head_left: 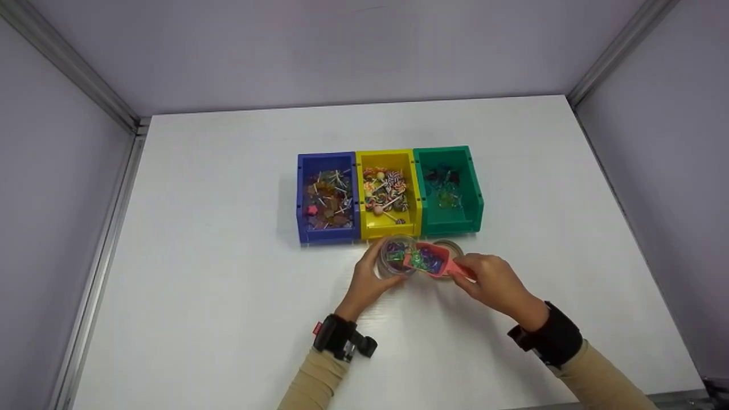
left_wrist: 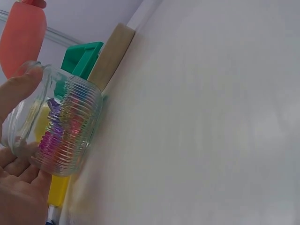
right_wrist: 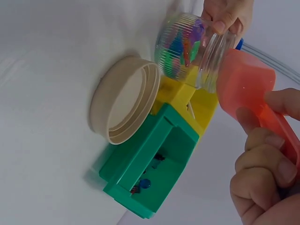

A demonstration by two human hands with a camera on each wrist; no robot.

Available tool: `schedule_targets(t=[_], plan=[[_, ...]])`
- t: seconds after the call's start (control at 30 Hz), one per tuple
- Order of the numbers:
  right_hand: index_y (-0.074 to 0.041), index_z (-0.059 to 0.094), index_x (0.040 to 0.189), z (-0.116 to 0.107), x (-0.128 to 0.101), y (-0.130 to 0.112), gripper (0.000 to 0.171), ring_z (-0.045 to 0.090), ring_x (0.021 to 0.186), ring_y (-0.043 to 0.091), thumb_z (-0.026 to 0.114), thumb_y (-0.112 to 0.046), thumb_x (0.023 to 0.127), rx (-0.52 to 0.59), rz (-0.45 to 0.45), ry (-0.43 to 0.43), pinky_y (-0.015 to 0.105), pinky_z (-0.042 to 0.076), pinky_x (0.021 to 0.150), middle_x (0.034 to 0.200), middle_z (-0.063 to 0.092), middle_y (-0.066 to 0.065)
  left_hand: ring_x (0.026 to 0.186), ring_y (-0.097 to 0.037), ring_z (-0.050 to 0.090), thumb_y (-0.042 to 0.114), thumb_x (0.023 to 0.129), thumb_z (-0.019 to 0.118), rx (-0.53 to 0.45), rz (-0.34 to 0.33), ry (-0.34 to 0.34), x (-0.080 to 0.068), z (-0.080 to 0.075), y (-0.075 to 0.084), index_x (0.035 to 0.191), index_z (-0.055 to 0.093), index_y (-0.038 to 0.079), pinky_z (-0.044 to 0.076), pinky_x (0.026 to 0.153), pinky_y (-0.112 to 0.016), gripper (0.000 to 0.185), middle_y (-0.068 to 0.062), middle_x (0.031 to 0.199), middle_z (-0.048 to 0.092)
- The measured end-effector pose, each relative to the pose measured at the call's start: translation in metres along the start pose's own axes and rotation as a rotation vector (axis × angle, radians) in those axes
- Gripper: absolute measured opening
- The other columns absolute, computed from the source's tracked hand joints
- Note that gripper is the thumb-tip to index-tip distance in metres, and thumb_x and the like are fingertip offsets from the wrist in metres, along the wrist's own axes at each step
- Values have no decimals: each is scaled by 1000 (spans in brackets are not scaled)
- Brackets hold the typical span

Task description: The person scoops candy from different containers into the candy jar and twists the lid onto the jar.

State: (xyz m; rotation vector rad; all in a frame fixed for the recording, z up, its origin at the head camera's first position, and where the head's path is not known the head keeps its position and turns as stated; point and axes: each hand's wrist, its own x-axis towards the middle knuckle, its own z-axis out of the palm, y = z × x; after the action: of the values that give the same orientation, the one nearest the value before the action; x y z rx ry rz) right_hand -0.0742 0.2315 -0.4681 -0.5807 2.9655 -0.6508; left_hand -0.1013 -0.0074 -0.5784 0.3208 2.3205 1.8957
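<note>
My left hand [head_left: 367, 279] grips a clear ribbed glass jar [left_wrist: 70, 122] by its sides, thumb near the rim. Colourful translucent pieces in purple, red, green and blue lie inside the jar. My right hand [right_wrist: 265, 173] holds a pink-red scoop [right_wrist: 243, 82] by its handle. In the head view the scoop carries green and purple translucent pieces, its lip right at the jar's mouth. A beige round lid [right_wrist: 124, 101] lies on the table beside the jar, partly covered by the scoop in the head view.
Three joined bins stand beyond my hands: a blue bin [head_left: 300, 196] with mixed small pieces on sticks, a yellow bin [head_left: 387, 230] with small swirl lollipops, and a green bin [head_left: 472, 199] with translucent pieces. Grey panels enclose the white table [head_left: 216, 228].
</note>
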Motion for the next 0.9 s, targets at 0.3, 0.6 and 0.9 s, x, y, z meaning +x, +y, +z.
schedule_targets(t=[0.3, 0.6, 0.9], plan=[[-1, 74, 97, -11, 7, -7, 24, 45, 59, 7, 73, -22, 86, 19, 17, -84, 15, 45, 54, 72, 71, 7, 141, -34, 40, 17, 75, 83, 6, 1, 6, 0, 2, -1, 145, 40, 5, 32, 120, -47, 83, -16, 149, 45], [1, 73, 90, -15, 11, -11, 20, 41, 56, 7, 74, -18, 84, -3, -22, -71, 16, 34, 50, 61, 63, 6, 142, -33, 38, 16, 74, 83, -10, -24, 0, 0, 2, 0, 146, 39, 5, 33, 120, -46, 85, -17, 150, 43], [0, 73, 85, -16, 13, -12, 18, 38, 54, 7, 74, -17, 84, -7, -36, -65, 16, 30, 50, 56, 56, 3, 142, -33, 39, 16, 73, 84, -6, -9, 10, 0, 1, 0, 146, 40, 6, 34, 120, -45, 85, -16, 150, 43]])
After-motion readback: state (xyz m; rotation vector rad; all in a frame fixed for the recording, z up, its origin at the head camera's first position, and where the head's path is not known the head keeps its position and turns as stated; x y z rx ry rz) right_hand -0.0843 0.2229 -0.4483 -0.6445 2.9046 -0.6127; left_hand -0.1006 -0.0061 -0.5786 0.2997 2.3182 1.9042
